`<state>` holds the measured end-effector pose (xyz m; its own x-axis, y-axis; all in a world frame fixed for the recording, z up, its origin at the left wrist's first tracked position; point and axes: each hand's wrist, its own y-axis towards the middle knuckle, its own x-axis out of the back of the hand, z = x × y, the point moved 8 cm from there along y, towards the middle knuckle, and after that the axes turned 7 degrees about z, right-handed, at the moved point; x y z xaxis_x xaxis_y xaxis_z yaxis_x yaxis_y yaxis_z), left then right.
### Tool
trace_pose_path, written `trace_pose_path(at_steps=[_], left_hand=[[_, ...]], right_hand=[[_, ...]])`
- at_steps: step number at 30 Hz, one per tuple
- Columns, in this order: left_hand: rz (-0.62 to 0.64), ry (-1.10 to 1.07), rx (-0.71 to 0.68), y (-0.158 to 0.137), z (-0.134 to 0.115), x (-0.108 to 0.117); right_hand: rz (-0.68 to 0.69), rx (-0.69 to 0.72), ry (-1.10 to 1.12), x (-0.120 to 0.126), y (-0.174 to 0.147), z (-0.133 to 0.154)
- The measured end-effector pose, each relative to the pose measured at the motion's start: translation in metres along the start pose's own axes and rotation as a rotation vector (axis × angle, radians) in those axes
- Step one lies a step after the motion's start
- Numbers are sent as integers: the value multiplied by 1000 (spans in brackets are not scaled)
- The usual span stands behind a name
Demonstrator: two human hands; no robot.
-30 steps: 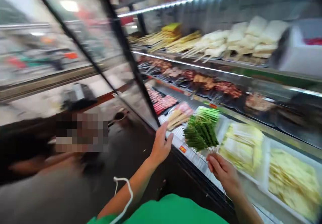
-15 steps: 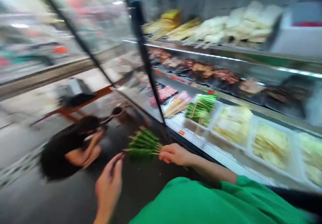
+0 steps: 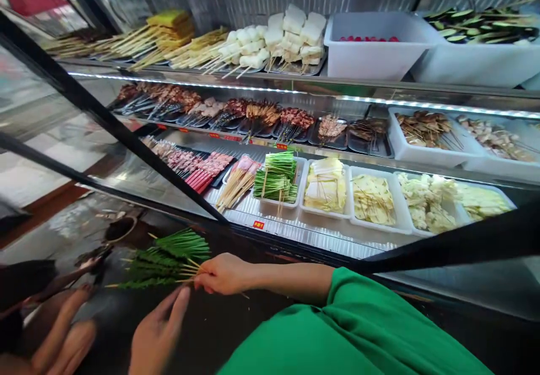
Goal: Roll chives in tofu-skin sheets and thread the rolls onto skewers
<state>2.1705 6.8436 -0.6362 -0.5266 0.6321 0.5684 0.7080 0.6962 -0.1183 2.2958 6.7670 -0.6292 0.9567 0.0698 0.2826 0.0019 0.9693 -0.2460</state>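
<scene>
A fanned bunch of green vegetable skewers is in my right hand, which is closed around the bare stick ends. The green leafy parts point left, above the dark floor. Just below the sticks is my left hand, its thumb and fingers stretched toward them and a little apart. I cannot tell whether its fingertips touch the sticks. Inside the display case, ahead of my right hand, more green skewers lie stacked in a white tray.
Pale leafy skewers and meat skewers fill the lower shelf. A white bin stands on the top shelf. Black frame bars cross in front of the case. A person crouches at lower left, near a round pot.
My view has turned right toward the case. The green skewers stay in my right hand. My left hand has gone from their far tips to beneath the stick ends.
</scene>
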Motion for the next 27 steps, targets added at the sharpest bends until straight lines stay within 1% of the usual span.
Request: trace_pose_path(at_steps=[1, 3, 4, 5, 7, 10, 13, 16, 19, 21, 22, 23, 24, 25, 26, 27], left_hand=[[19, -144, 60, -2, -4, -9], [40, -486, 129, -5, -17, -29], [52, -654, 160, -5, -22, -40], [75, -808, 191, -2, -25, -51], [91, -1019, 240, 9, -23, -63], [55, -1149, 214, 23, -11, -58], [18, -1187, 191, 24, -3, -53], [1, -1190, 172, 23, -2, -53], [2, -1199, 179, 25, 1, -57], [-29, -1223, 163, 29, 6, -56], [-45, -1239, 149, 31, 9, -54], [-54, -1254, 137, 33, 12, -52], [-48, -1266, 133, 34, 14, -51], [-31, -1271, 137, 35, 16, -51], [-14, -1269, 140, 35, 17, -50], [6, -1259, 135, 34, 18, -49]], right_hand=[[17, 19, -11, -2, 2, 2], [22, 40, -5, -6, 4, 4], [5, 45, 8, -8, 5, 3], [-22, 20, 19, -8, 7, 0], [-27, 13, 23, -11, 17, -6], [18, 36, 32, -20, 34, -13], [40, 11, 81, -29, 43, -21], [68, -36, 142, -37, 45, -24], [142, -65, 139, -40, 39, -23], [186, -9, 67, -30, 28, -20], [198, 25, 33, -21, 21, -22], [192, 43, 17, -8, 13, -28], [171, 18, 34, 9, 5, -40], [112, -40, 72, 29, -5, -57], [-4, -118, 125, 55, -17, -78], [-187, -189, 187, 85, -33, -99]])
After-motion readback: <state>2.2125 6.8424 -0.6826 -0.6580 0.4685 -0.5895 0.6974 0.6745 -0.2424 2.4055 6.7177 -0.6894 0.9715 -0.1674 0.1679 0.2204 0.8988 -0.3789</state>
